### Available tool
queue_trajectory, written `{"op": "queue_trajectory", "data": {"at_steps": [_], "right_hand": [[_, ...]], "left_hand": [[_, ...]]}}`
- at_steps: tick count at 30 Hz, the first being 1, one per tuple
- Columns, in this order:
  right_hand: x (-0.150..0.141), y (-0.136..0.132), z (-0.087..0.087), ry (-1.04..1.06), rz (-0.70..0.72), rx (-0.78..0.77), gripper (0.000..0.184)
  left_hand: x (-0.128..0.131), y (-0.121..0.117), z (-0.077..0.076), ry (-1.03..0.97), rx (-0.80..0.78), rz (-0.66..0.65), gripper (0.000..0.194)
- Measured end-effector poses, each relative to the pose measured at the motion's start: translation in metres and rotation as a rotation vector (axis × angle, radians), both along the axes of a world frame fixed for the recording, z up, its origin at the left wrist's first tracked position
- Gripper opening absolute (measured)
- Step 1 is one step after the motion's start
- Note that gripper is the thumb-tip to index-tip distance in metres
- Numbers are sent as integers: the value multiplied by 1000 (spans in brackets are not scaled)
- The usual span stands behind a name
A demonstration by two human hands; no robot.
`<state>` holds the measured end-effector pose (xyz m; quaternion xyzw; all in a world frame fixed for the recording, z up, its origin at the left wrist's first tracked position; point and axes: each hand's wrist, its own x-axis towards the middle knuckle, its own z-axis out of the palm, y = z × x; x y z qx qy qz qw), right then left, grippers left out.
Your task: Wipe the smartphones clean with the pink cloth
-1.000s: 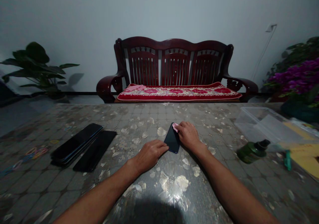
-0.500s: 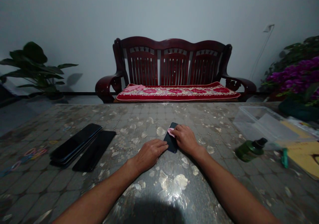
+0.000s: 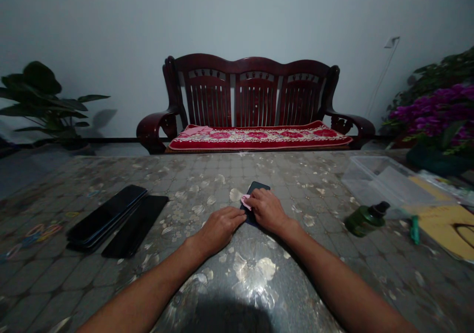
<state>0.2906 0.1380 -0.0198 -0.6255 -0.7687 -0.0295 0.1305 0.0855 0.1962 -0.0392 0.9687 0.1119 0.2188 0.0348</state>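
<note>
A dark smartphone (image 3: pixel 258 186) lies flat on the table in front of me, partly covered by my fingers. My left hand (image 3: pixel 221 228) rests at its lower left edge, with fingertips pressed together against the phone to steady it. My right hand (image 3: pixel 268 210) lies over the phone, its fingers closed on a small pink cloth (image 3: pixel 245 202). The cloth touches the screen near the left edge. Much of the phone's lower right part is hidden under the right hand.
At left are a stack of phones (image 3: pixel 107 214), another dark phone (image 3: pixel 137 227) and several rubber bands (image 3: pixel 35 234). At right stand a clear plastic box (image 3: pixel 388 182), a green spray bottle (image 3: pixel 365 220), a green tool (image 3: pixel 414 230) and yellow sheets (image 3: pixel 444 229).
My right hand and the pink cloth have slid left across the phone, to its left edge. My left hand keeps its place at the phone. The view has turned slightly right.
</note>
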Motion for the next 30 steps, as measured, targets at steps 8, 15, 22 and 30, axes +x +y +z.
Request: {"op": "queue_trajectory", "data": {"at_steps": [8, 15, 22, 30], "right_hand": [[28, 20, 11, -29, -299, -59, 36], [49, 12, 10, 42, -535, -81, 37], [41, 12, 15, 87, -555, -115, 39], [35, 12, 20, 99, -582, -131, 37]], "left_hand": [[-2, 1, -1, 11, -21, 17, 38], [3, -9, -2, 20, -49, 156, 29], [27, -24, 15, 253, -61, 377, 62], [47, -36, 31, 472, -47, 467, 58]]}}
